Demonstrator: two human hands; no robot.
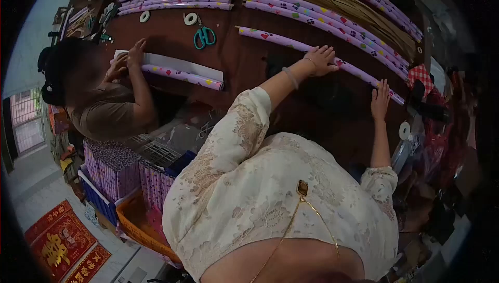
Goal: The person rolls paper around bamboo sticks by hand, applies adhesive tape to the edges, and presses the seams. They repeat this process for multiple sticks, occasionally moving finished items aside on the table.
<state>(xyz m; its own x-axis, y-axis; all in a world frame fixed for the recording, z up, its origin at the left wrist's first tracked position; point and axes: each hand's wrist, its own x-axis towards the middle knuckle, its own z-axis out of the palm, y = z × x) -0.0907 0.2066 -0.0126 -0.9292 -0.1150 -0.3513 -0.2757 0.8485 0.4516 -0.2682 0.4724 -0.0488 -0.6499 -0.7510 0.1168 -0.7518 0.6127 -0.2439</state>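
A long roll wrapped in pink patterned paper (pixel 280 39) lies slantwise on the dark red-brown table (pixel 239 111). My left hand (pixel 320 60) rests on the middle of this roll, palm down with its fingers spread. Near the roll's right end, my right hand (pixel 380 100) lies flat on it with the fingers stretched out. Neither hand is closed round the roll. Beyond my hands, more patterned rolls (pixel 322 21) lie side by side.
At the left, a co-worker (pixel 104 93) handles a partly wrapped roll (pixel 182 76). Teal scissors (pixel 204 37) and tape rolls (pixel 191 18) lie on the table. Thin wooden strips (pixel 332 2) lie at the back. Another tape roll (pixel 404 130) is near my right forearm.
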